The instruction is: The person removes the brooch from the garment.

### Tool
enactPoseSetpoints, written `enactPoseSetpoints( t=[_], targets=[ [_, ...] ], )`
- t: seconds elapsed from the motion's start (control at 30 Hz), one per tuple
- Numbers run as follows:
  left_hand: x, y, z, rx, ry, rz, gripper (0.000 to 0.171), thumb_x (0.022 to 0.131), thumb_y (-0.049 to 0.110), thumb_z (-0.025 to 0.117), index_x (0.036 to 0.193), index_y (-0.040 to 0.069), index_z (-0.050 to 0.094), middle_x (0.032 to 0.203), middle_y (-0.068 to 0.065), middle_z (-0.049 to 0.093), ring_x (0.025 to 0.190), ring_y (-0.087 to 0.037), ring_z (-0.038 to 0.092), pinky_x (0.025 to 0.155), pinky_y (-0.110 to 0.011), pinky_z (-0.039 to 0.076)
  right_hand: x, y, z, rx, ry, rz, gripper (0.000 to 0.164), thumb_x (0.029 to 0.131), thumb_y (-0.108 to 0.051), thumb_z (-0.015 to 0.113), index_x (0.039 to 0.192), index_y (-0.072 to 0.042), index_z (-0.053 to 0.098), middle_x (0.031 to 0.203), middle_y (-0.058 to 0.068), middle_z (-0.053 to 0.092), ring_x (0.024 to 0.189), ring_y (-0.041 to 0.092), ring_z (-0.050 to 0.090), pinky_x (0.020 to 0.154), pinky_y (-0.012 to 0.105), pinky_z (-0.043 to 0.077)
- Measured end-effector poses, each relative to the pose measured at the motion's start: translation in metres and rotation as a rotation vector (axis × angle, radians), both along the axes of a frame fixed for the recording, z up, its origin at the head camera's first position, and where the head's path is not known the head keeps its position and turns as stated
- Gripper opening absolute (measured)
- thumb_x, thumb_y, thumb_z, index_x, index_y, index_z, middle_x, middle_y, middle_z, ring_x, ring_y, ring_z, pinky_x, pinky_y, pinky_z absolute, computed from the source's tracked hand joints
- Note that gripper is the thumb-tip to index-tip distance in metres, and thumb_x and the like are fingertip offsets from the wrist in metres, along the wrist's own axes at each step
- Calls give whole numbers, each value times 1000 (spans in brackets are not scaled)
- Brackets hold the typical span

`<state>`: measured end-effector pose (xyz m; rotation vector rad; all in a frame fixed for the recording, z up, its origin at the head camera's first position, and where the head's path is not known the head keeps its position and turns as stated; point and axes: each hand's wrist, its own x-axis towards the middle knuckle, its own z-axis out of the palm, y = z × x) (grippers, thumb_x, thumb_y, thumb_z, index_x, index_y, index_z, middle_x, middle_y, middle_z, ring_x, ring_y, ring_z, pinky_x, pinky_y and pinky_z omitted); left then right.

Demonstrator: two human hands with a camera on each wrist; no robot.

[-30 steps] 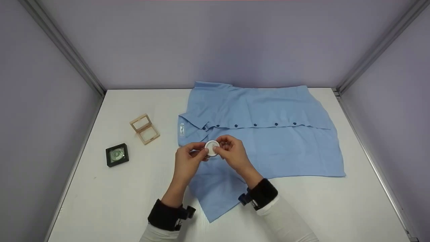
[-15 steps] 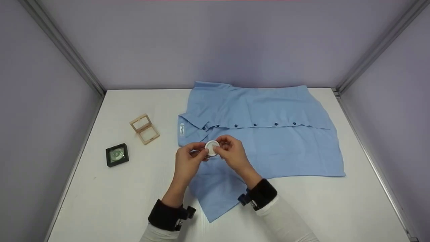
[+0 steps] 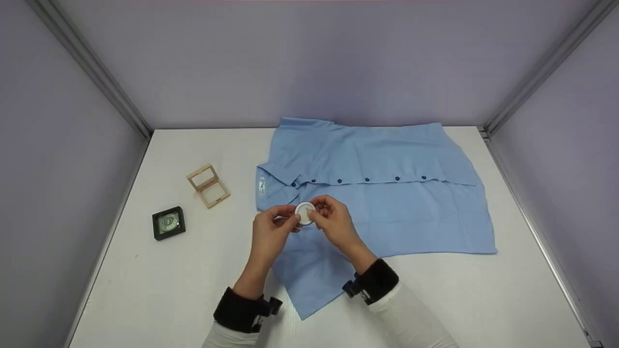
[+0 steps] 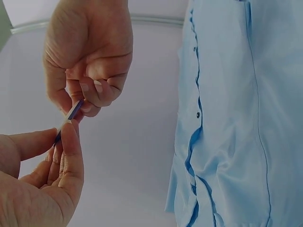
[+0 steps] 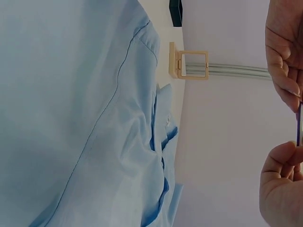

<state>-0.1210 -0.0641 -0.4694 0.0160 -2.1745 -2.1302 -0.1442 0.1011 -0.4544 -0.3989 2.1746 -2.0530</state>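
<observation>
A thin round white disc (image 3: pixel 302 211) with a dark rim is held up between both hands over the blue button shirt (image 3: pixel 396 212). At its left edge, my left hand (image 3: pixel 269 234) pinches it between thumb and fingers. My right hand (image 3: pixel 338 224) grips the opposite edge, its thumb lying on the white face. Seen edge-on in the left wrist view, the disc (image 4: pixel 67 120) is slim and tilted, with fingertips at both ends. The right wrist view catches only its dark edge (image 5: pixel 299 124) at the border. The disc's far face is hidden from the head view.
On the left of the white table (image 3: pixel 193 280) lies an opened hinged wooden case (image 3: pixel 209 185). Nearer sits a black-framed square box (image 3: pixel 169 223) with a greenish round piece inside. Grey wall panels (image 3: pixel 309 63) enclose the back and sides.
</observation>
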Motion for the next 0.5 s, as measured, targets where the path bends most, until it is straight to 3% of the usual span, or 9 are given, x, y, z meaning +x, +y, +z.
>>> enactPoseSetpoints(
  t=[0.27, 0.5],
  targets=[
    [0, -2, 0, 4, 0, -26, 20, 90, 0, 67, 107, -11, 66, 96, -20, 68, 78, -32, 70, 66, -32, 59, 3, 3, 3, 9, 26, 24, 18, 94, 1, 62, 109, 10, 59, 91, 15, 59, 62, 12, 48, 54, 22, 41],
    [-2, -5, -3, -26, -15, -21, 23, 100, 12, 58, 105, -8, 67, 91, -17, 67, 80, -34, 68, 67, -40, 58, 8, 3, 3, -13, 83, 60, 14, 92, 4, 64, 104, 11, 58, 95, 17, 59, 63, 24, 55, 56, 27, 48]
  ],
)
